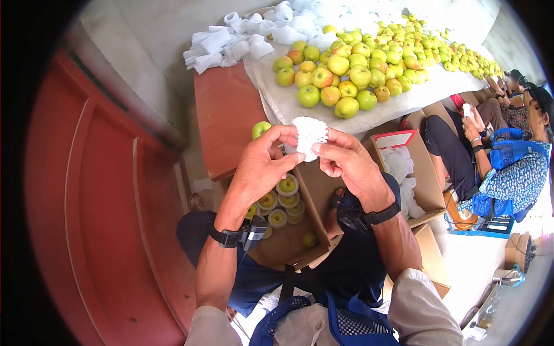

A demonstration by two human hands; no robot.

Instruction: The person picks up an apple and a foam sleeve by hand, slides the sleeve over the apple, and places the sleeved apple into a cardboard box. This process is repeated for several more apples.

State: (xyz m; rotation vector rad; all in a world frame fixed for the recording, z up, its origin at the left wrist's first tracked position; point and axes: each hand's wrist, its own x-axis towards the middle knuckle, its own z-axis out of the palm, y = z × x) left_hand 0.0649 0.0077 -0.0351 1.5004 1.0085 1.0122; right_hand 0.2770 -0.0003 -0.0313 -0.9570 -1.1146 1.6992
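Between my two hands is a white foam net sleeve (pixel 310 136), held up in front of the table edge. My left hand (pixel 266 158) pinches its left side with thumb and fingers. On the right side, my right hand (pixel 350 163) grips it, thumb across the front. Whether anything is inside the sleeve cannot be seen. Just behind my left fingers a green apple (pixel 261 128) shows at the red table's edge. Below my hands stands an open cardboard box (pixel 288 249) with several apples in foam nets (pixel 278 218) and one bare apple (pixel 310 239).
A heap of green-yellow apples (pixel 349 74) covers the white cloth (pixel 271 95) on the table, beside a pile of white foam nets (pixel 225 45). Another cardboard box (pixel 428 190) with white material stands right. Co-workers (pixel 513 164) sit further right. A red door (pixel 104 190) borders the left.
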